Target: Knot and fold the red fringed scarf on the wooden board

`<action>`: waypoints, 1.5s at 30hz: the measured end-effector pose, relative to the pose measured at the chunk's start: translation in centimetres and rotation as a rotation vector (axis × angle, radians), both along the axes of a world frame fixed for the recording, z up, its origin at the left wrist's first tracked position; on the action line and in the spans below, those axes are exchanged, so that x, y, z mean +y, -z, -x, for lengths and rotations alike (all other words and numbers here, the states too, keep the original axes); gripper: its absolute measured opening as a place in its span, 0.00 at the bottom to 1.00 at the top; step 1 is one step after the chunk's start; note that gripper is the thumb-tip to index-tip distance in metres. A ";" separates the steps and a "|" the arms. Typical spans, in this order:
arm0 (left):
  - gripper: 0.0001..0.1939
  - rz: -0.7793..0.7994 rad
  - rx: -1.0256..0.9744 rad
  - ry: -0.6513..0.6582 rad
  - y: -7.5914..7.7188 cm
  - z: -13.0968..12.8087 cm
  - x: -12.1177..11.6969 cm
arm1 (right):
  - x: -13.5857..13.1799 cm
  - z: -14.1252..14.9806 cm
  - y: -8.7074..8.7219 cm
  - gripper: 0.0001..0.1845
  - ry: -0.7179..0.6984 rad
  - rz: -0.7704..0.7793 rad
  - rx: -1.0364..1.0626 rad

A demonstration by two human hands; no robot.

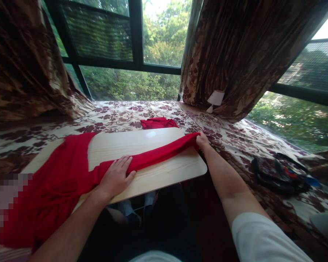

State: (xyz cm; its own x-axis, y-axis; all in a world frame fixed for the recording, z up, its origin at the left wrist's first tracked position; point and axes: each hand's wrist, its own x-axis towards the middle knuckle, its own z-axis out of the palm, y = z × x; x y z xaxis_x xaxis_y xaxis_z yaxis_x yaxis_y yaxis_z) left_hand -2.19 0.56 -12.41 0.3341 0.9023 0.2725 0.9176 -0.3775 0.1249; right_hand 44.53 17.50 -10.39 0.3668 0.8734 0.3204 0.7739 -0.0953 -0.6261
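Two bare hands on one long red scarf (158,153), which lies across a pale wood-grain bench (166,176) with rounded corners. Left hand (117,177) is laid flat on the narrow folded stretch, fingers pretty much together, thumb out to the side, so it's pressing rather than gripping anything. Right hand (202,141) is the one actually grasping: it's got the far end of that strip pinched between thumb and fingers, right around the bench's right end. Between the hands the strip runs at a slant, fairly smooth. Over on the left the scarf gets wide and loose, draped across that end of the bench and hanging off the near side, with some stringy fringe (58,189) on top. Bottom left corner is pixelated, so can't tell what's there. Just behind the bench, another red cloth (159,123) sits bunched on the floral cover (117,113). Further right there's a small white lamp (215,98) and a dark bag (280,176).
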 end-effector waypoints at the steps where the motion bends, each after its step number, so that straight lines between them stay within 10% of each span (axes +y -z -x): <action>1: 0.34 -0.003 -0.002 0.000 0.0 0.0 0.0 | -0.2 -0.3 0.2 0.16 -0.009 0.043 -0.048; 11: 0.34 -0.012 -0.001 -0.004 0.2 0.0 0.0 | -4.0 -1.4 2.3 0.07 0.120 0.306 -0.200; 14: 0.34 -0.011 0.003 -0.009 0.2 0.0 0.0 | -4.1 -0.2 1.3 0.18 0.119 0.268 -0.225; 21: 0.34 -0.002 -0.011 -0.006 0.0 0.0 0.0 | -7.7 7.3 -0.8 0.11 -0.492 0.005 -0.156; 26: 0.33 0.008 -0.012 -0.007 0.1 0.1 0.1 | -11.6 12.9 -1.7 0.10 -0.939 -0.045 -0.543; 39: 0.33 -0.006 -0.009 -0.015 -0.1 -0.2 -0.1 | -14.8 15.8 0.0 0.29 -0.717 -0.068 -0.669; 45: 0.32 0.019 0.000 -0.010 -0.1 0.0 0.1 | -13.3 17.9 -0.4 0.16 -0.731 -0.041 -0.620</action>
State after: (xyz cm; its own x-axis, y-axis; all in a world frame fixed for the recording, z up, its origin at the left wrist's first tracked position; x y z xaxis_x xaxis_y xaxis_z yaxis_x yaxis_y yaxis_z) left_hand -2.15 0.62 -12.33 0.3252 0.9104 0.2558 0.9212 -0.3661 0.1320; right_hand 26.62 4.16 -10.04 -0.5097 0.8028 0.3093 0.8280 0.5554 -0.0769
